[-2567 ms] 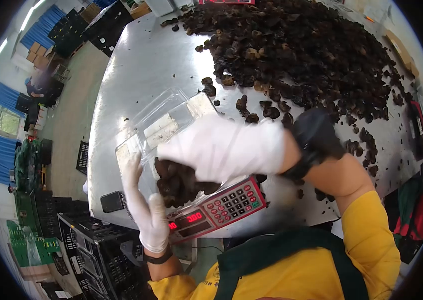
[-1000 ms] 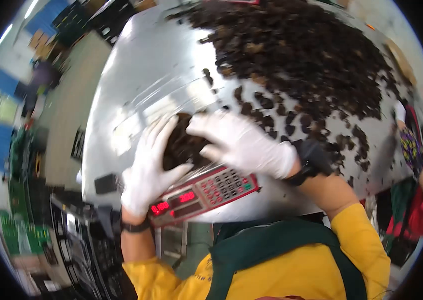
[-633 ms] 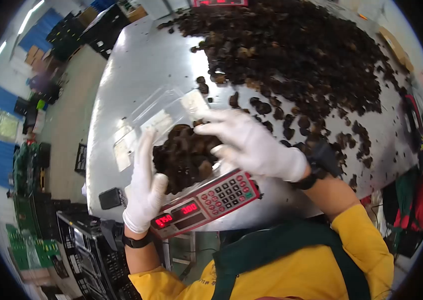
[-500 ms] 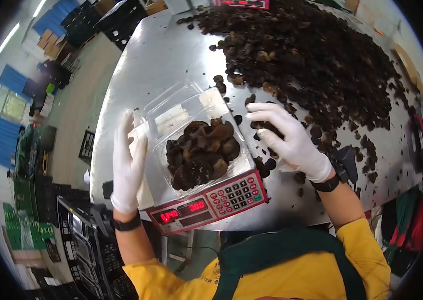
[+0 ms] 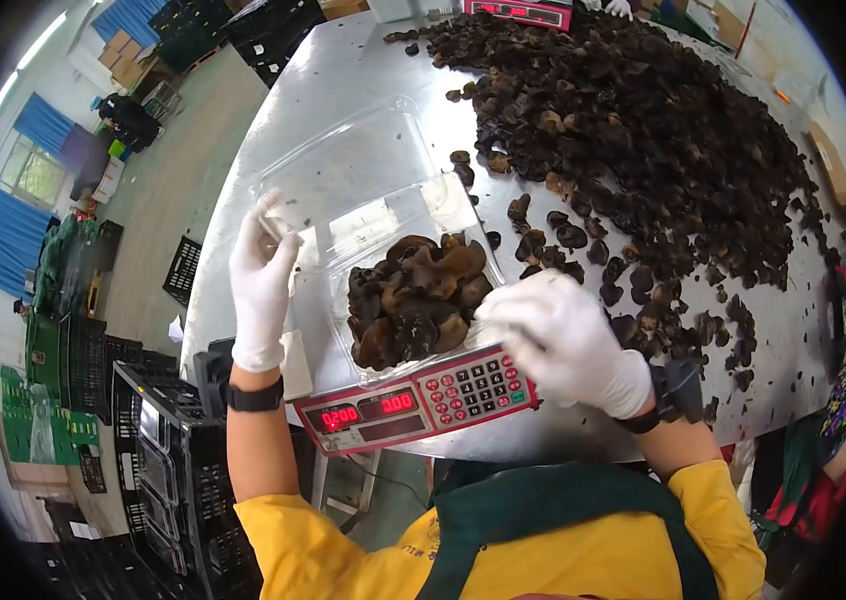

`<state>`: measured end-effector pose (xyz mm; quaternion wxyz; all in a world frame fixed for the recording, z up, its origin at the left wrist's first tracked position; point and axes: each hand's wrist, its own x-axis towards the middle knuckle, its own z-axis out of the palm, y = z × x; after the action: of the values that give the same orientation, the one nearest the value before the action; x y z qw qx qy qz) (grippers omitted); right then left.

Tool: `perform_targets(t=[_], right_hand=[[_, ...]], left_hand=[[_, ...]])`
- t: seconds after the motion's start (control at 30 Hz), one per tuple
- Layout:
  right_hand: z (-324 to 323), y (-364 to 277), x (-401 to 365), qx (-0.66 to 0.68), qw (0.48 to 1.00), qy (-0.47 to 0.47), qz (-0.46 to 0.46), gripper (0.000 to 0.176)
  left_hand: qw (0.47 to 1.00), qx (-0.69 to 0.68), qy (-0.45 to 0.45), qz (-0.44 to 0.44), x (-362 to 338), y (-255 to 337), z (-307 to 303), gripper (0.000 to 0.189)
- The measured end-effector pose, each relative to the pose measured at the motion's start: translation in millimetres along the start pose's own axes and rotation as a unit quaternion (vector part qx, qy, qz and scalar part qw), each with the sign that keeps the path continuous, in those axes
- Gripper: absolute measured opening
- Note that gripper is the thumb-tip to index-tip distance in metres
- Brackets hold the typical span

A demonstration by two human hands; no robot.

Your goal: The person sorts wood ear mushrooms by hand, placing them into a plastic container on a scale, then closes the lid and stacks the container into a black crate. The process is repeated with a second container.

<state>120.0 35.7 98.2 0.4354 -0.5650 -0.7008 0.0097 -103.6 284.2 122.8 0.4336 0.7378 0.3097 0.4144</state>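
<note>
Nearest me, a red-keyed scale (image 5: 423, 400) sits at the tabletop (image 5: 343, 80) edge, carrying a clear box (image 5: 393, 212) heaped with dark fungus (image 5: 418, 295). The gloved right hand (image 5: 568, 340) rests knuckles-up against the box's right rim, fingers curled under; whether it grips anything I cannot tell. The left hand (image 5: 261, 285) pinches a corner of the box's open lid (image 5: 353, 165), which lies tipped back beyond. Farther off, a loose heap (image 5: 643, 130) of the same fungus covers the tabletop, with a second scale (image 5: 518, 10) at the far edge.
</note>
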Motion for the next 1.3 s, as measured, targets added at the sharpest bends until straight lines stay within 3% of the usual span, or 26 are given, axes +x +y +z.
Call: perform_targets(t=[0.13,0.23,0.27,0.37,0.43,0.47,0.57,0.6,0.63,0.67,0.7,0.73,0.77,0.8,0.87,0.9,0.93,1.03,1.07,1.13,1.17,1.3], right_hand=[[26,-21,8,-0.027,0.989,-0.110,-0.100,0.035],[41,-18,7,-0.096,0.982,-0.156,-0.050,0.038],[42,-18,5,-0.096,0.982,-0.154,-0.049,0.038],[37,-17,3,-0.115,0.982,-0.135,-0.065,0.039],[24,-18,1,-0.082,0.990,-0.026,-0.116,0.038],[19,-13,-4,-0.084,0.989,-0.024,-0.116,0.038],[2,0,-10,-0.056,0.989,0.139,-0.017,0.041],[-2,1,-4,-0.033,0.989,0.136,0.043,0.043],[-6,0,0,0.035,0.986,0.075,0.144,0.047],[-9,0,4,0.104,0.965,0.013,0.242,0.051],[-8,5,8,0.103,0.965,0.016,0.241,0.051],[-4,14,12,0.198,0.938,-0.039,0.282,0.057],[1,23,15,0.290,0.898,-0.095,0.317,0.063],[4,30,17,0.289,0.900,-0.095,0.312,0.063],[10,42,16,0.484,0.783,-0.100,0.379,0.069],[10,43,18,0.526,0.751,-0.086,0.389,0.073],[9,45,17,0.544,0.739,-0.086,0.387,0.070],[5,44,16,0.529,0.753,-0.115,0.375,0.065],[6,44,15,0.512,0.764,-0.111,0.377,0.063],[5,39,13,0.496,0.775,-0.105,0.377,0.061],[2,34,14,0.490,0.781,-0.103,0.374,0.061],[-6,16,8,0.480,0.792,-0.096,0.366,0.059]], left_hand=[[0.997,0.071,-0.023,0.008,-35,36,-2,0.039],[0.990,0.099,-0.052,0.083,-62,62,0,0.037],[0.974,0.156,-0.094,0.136,-67,67,-5,0.041],[0.955,0.210,-0.124,0.171,-86,64,-7,0.047],[0.948,0.221,-0.136,0.183,-96,65,-5,0.047],[0.945,0.226,-0.149,0.186,-100,66,-4,0.046],[0.913,0.296,-0.160,0.233,-115,55,1,0.031],[0.902,0.318,-0.147,0.250,-120,49,7,0.032],[0.910,0.288,-0.130,0.267,-121,46,12,0.044],[0.910,0.288,-0.132,0.269,-125,46,19,0.044],[0.933,0.293,-0.064,0.196,-131,47,27,0.049],[0.948,0.295,0.005,0.122,-136,47,31,0.055],[0.944,0.321,-0.013,0.073,-136,46,29,0.072],[0.944,0.321,-0.008,0.075,-136,49,29,0.072],[0.990,0.081,0.010,-0.116,-136,59,31,0.081],[0.993,-0.006,0.037,-0.115,-134,49,31,0.088],[0.992,-0.004,0.047,-0.116,-132,42,29,0.088],[0.976,0.219,0.006,-0.015,-129,24,17,0.087],[0.975,0.222,0.009,-0.014,-132,26,15,0.087],[0.968,-0.032,-0.100,-0.230,-134,43,14,0.080],[0.961,-0.108,-0.101,-0.235,-136,47,18,0.070],[0.947,-0.170,-0.096,-0.255,-137,45,19,0.080]])
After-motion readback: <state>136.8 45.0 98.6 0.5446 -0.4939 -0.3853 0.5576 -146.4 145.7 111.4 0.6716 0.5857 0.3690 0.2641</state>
